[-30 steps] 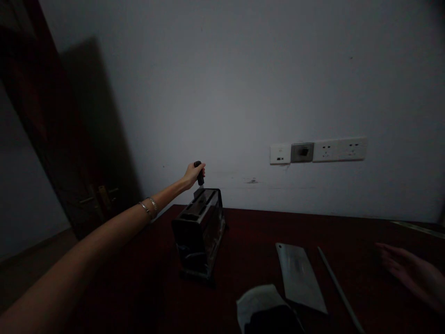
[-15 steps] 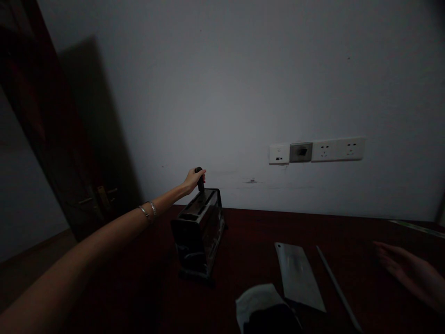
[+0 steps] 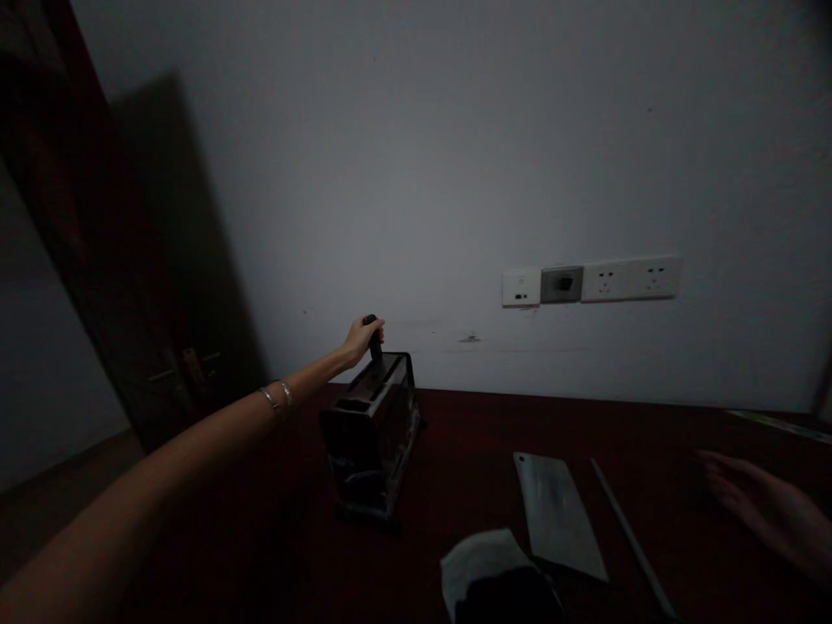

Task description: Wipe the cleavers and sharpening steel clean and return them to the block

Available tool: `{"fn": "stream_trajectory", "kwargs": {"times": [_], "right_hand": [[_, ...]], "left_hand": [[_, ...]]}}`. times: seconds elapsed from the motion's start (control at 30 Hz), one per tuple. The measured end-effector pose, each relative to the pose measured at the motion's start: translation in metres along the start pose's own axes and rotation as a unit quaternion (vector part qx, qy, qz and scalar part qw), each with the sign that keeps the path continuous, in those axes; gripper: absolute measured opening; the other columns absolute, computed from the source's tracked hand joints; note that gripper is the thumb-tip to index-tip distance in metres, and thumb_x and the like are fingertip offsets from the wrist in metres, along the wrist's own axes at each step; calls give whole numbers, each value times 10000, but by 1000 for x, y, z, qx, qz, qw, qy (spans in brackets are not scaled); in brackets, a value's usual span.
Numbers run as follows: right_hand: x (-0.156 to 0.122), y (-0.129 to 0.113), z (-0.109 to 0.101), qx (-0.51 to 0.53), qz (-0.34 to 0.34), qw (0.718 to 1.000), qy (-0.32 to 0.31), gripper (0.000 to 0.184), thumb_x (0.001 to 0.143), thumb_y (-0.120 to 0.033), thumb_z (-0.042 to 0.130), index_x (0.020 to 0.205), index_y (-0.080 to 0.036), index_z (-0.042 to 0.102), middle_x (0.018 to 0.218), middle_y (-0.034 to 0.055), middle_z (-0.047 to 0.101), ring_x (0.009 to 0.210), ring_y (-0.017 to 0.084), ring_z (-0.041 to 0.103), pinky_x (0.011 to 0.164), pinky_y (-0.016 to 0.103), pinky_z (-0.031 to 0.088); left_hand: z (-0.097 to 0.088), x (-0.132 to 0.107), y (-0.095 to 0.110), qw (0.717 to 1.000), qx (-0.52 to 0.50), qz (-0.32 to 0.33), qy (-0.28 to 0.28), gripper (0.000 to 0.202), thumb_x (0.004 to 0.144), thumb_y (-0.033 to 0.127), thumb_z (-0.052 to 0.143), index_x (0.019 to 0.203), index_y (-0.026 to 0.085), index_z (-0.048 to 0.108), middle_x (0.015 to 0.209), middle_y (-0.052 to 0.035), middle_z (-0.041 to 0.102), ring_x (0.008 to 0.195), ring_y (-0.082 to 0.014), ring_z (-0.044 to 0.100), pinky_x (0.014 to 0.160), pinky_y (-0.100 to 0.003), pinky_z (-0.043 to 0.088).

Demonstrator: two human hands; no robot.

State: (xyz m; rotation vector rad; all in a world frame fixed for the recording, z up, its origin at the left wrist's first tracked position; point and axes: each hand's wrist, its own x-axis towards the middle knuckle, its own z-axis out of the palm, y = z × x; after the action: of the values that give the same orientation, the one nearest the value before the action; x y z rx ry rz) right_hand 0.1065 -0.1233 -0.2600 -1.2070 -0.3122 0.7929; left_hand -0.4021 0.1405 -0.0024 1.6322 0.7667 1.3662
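Note:
At the back of the table, my left hand (image 3: 362,341) is wrapped round a black knife handle (image 3: 376,348) that stands up out of the far end of a knife block (image 3: 370,433). The blade below the handle is hidden inside the block. My right hand (image 3: 770,511), dim and partly cut off by the right edge, is held low over the table with its fingers stretched out and nothing in them. Between the hands lie a broad cleaver blade (image 3: 560,517) and, beside it, a thin grey rod (image 3: 633,537).
On the dark red table (image 3: 468,433), a pale cloth-like piece (image 3: 477,559) with something black on it lies at the front. Sockets and switches (image 3: 591,282) line the wall behind. A flat strip (image 3: 780,425) rests at the back right; a door (image 3: 117,286) stands left.

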Motion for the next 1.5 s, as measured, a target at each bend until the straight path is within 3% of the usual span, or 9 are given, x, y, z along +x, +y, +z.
{"fn": "stream_trajectory", "kwargs": {"times": [0.1, 0.33, 0.57, 0.87, 1.03, 1.17, 1.5], "right_hand": [[3, 1, -1, 48, 31, 998, -18, 229, 573, -59, 545, 682, -205, 684, 788, 70, 619, 595, 138, 591, 460, 151, 519], [2, 1, -1, 49, 33, 998, -20, 236, 562, -49, 543, 706, -182, 674, 746, 55, 629, 574, 140, 603, 457, 154, 523], [-20, -13, 14, 65, 47, 997, 5, 220, 561, -32, 531, 670, -172, 661, 709, 49, 632, 534, 134, 596, 428, 146, 518], [-7, -4, 3, 46, 36, 998, -22, 213, 619, -49, 528, 694, -178, 680, 788, 51, 622, 595, 125, 603, 462, 142, 525], [-17, -11, 13, 52, 48, 997, 13, 205, 605, -33, 517, 649, -171, 663, 719, 41, 601, 528, 108, 575, 420, 132, 504], [-20, -12, 15, 47, 38, 998, 5, 203, 589, -42, 522, 662, -169, 663, 736, 52, 606, 542, 118, 584, 429, 137, 512], [-25, -15, 16, 49, 45, 998, 12, 232, 524, -29, 524, 626, -188, 657, 744, 50, 625, 549, 118, 589, 434, 126, 511]], "left_hand": [[0, -1, -1, 1000, -4, 3, -1, 186, 618, 241, 643, 689, 161, 492, 491, 44, 499, 442, -92, 485, 475, -238, 424], [0, -5, 1, 1000, -1, 13, 8, 180, 585, 220, 669, 660, 140, 526, 508, 24, 526, 466, -102, 523, 507, -245, 428], [2, -7, 2, 999, 12, 20, 26, 172, 574, 195, 657, 684, 136, 539, 621, -8, 580, 661, -175, 632, 598, -268, 451], [-2, -11, 3, 997, 51, 17, 46, 432, 478, 182, 750, 858, 136, 549, 672, -4, 604, 719, -170, 603, 668, -291, 453], [-3, -10, 2, 997, 64, 11, 34, 433, 489, 191, 741, 867, 130, 538, 712, -31, 633, 738, -175, 602, 690, -305, 446], [-3, -8, 1, 997, 78, 8, 15, 442, 495, 154, 726, 890, 129, 532, 811, -66, 658, 729, -152, 589, 707, -300, 438], [-5, -10, -3, 992, 125, 0, 33, 519, 452, 123, 764, 907, 143, 516, 811, -40, 606, 776, -167, 569, 748, -313, 434]]}}
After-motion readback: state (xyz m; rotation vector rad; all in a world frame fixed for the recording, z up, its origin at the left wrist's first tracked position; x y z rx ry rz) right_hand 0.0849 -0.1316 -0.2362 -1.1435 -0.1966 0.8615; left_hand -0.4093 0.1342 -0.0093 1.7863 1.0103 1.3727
